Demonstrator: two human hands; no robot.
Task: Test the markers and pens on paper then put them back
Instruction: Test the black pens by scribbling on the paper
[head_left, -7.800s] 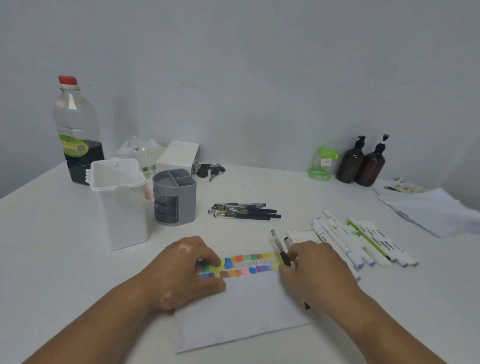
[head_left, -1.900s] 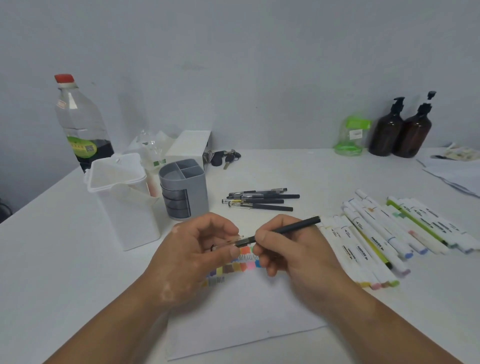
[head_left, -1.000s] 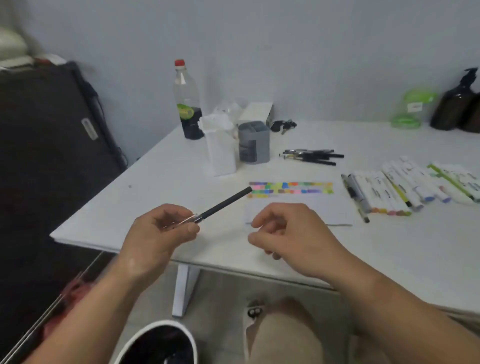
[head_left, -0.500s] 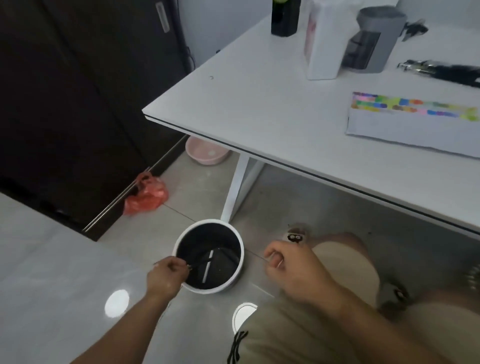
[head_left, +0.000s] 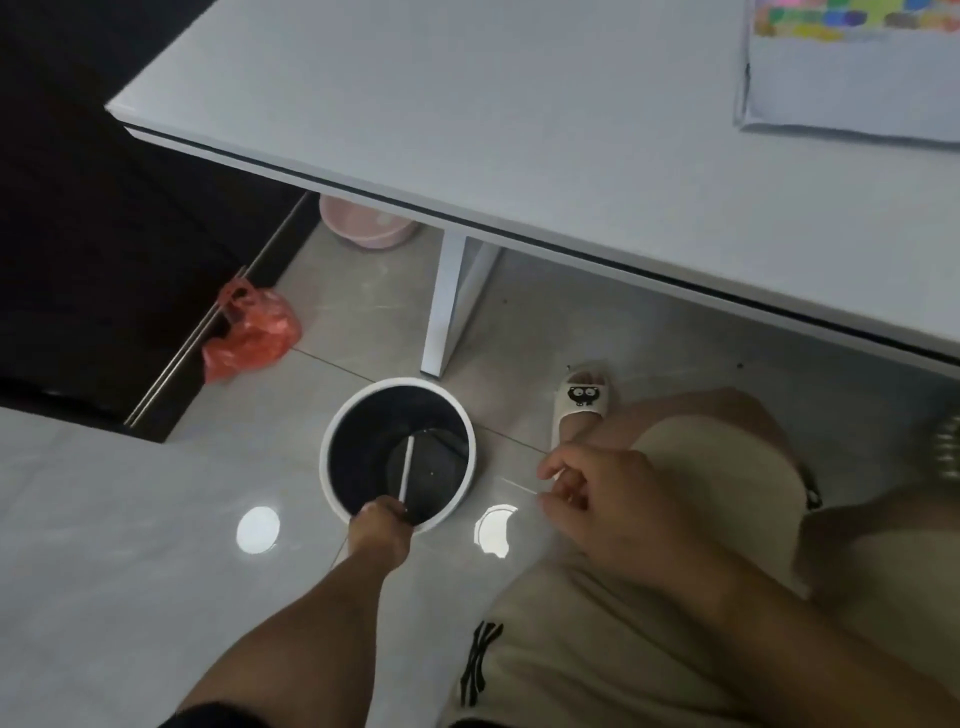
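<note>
**Hands down by the bin**

The left hand (head_left: 379, 530) is over the near rim of the bin (head_left: 332, 457). Its fingers curl under, so I cannot tell if they hold anything. A white stick (head_left: 405, 475) leans inside the bin.

The right hand (head_left: 602, 499) is above the knee. Its thumb and finger pinch a small pale bit (head_left: 558, 474).

The bin stands on the floor (head_left: 130, 519) just beside the table leg (head_left: 452, 296). The floor to its left is open. A slipper (head_left: 582, 400) is near, on its right.

The paper (head_left: 852, 88) with colour marks lies on the table (head_left: 467, 104), well back from the long front edge. No pens show.
</note>
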